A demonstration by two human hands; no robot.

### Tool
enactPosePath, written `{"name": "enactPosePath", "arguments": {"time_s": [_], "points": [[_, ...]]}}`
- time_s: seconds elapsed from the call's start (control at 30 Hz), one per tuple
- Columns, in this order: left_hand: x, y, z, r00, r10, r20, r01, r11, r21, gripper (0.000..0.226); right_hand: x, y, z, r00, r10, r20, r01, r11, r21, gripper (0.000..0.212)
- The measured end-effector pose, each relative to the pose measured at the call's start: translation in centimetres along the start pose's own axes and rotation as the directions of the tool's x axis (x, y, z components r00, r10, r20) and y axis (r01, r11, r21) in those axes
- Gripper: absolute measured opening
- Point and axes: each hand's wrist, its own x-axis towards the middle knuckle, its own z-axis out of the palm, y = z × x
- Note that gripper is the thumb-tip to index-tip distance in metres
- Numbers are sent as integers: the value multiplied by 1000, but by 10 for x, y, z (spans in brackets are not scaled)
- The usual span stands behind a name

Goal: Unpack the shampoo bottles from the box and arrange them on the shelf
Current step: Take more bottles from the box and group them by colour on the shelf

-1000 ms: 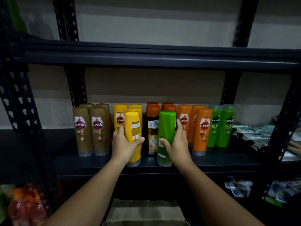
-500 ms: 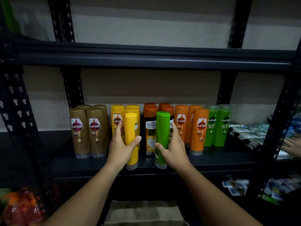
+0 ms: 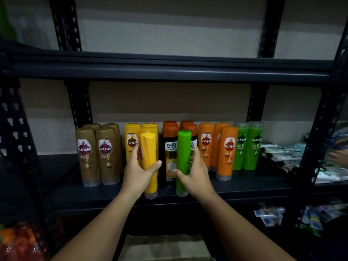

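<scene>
At frame centre, the left hand grips a yellow bottle and the right hand grips a green bottle, both upright at the shelf's front edge. The box sits at bottom centre.

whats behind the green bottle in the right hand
Behind the plain green plastic bottle that the right hand grips stand black Safi Shayla bottles with orange caps. It covers most of one label; anything further back is hidden.
</scene>
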Motion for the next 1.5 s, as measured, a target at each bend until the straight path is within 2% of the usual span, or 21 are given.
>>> {"name": "enactPosePath", "arguments": {"time_s": [0.1,0.2,0.37,0.53,0.73,0.9,1.07,1.27,1.33,1.37,1.4,1.43,1.47,1.5], "points": [[-3,-3,0,1000,4,15,-3,1000,-20,95,-2,5,-2,999,15,40,-17,999,47,109],[-5,-6,-2,999,13,-45,-14,1000,-18,105,-2,6,-4,999,35,34,-37,997,62,109],[-4,6,3,996,-18,-90,18,1000,2,116,2,1,3,998,47,-33,-46,999,13,120],[-8,-3,1,1000,2,-7,-2,1000,-13,108,2,4,10,998,65,-18,-65,998,-3,127],[-7,5,8,993,6,-114,6,994,109,113,2,2,21,983,113,-144,-126,988,-86,129],[-4,6,16,988,-31,-150,60,979,195,122,4,1,24,978,153,-144,-172,977,-125,136],[-6,5,14,995,-19,-94,33,988,153,114,-2,3,24,985,139,-104,-149,984,-99,136],[-10,8,15,988,1,-151,20,991,131,118,-2,-2,26,986,128,-108,-137,988,-76,135],[-11,6,16,988,-11,-151,28,993,113,116,-6,-9,20,986,32,-164,-59,985,-160,131],[-10,4,15,989,-16,-148,33,993,114,113,-7,-13,14,975,-103,-197,41,954,-298,127],[-9,1,15,989,-18,-144,36,992,123,109,-6,-16,8,950,-266,-165,155,859,-488,125],[-9,-2,15,990,-24,-140,43,990,133,106,-5,-20,1,915,-402,-34,275,683,-676,122],[-8,-3,14,990,-28,-136,48,989,143,104,-2,-25,-6,874,-457,167,391,454,-801,117],[-8,-3,13,991,-34,-131,53,987,149,103,2,-26,-12,822,-434,368,497,231,-837,107]]}}
